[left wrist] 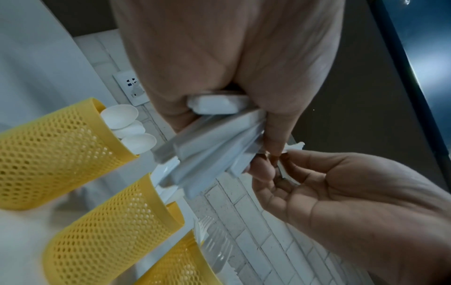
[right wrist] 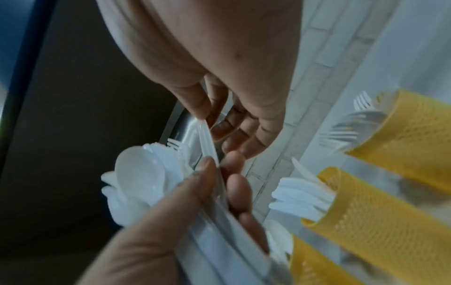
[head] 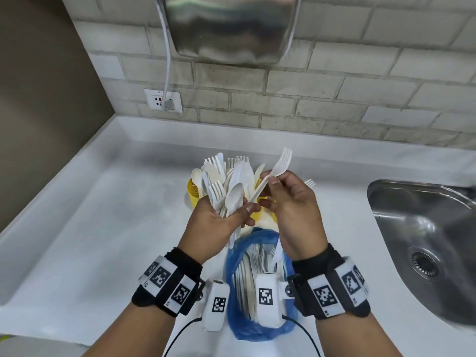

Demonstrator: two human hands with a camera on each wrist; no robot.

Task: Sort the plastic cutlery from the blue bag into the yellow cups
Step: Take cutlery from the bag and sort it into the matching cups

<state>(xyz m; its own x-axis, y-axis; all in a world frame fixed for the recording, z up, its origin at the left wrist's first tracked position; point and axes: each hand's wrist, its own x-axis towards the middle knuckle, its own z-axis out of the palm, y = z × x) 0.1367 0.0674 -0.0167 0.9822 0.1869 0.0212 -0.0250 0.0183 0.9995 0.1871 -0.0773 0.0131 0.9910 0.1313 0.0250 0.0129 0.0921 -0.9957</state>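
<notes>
The cutlery (head: pixel 226 186) is matt white plastic. The cups (left wrist: pixel 61 152) are yellow plastic mesh, pierced all over. The bag (head: pixel 260 328), lower centre, is thin, crinkled blue plastic film. The bench (head: pixel 103 228) is smooth white; the sink (head: pixel 425 228), right, is glossy brushed metal.

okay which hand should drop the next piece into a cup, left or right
Right. The right hand already pinches a single fork above the yellow cups, while the left hand grips the whole bundle.
</notes>
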